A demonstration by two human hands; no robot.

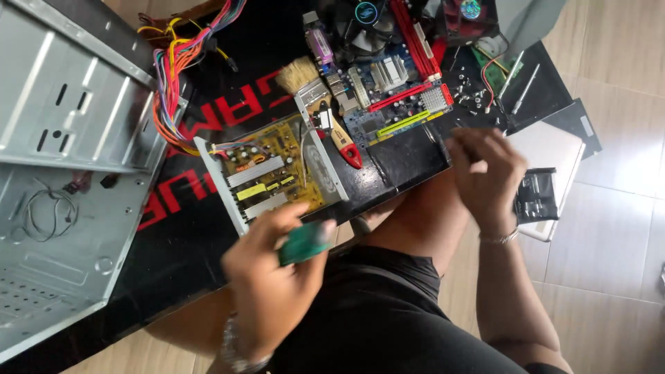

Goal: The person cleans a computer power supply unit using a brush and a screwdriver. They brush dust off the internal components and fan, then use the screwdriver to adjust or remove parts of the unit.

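My left hand (267,280) is closed around a small green circuit card (305,242), blurred, just below the front edge of the black mat (187,235). Directly above it lies an opened power supply with a yellow board (267,176) in a grey metal shell. My right hand (485,173) hovers at the mat's right front corner with its fingers pinched on a thin dark piece (435,138), too blurred to identify. A blue motherboard (391,86) with red slots and a cooler fan lies beyond that hand.
An empty grey computer case (62,173) lies open on the left, with a bundle of coloured wires (176,66) running to the power supply. A paintbrush (312,86), loose screws (471,93), screwdrivers (518,79), a white flat device (554,149) and a black bracket (537,197) lie around.
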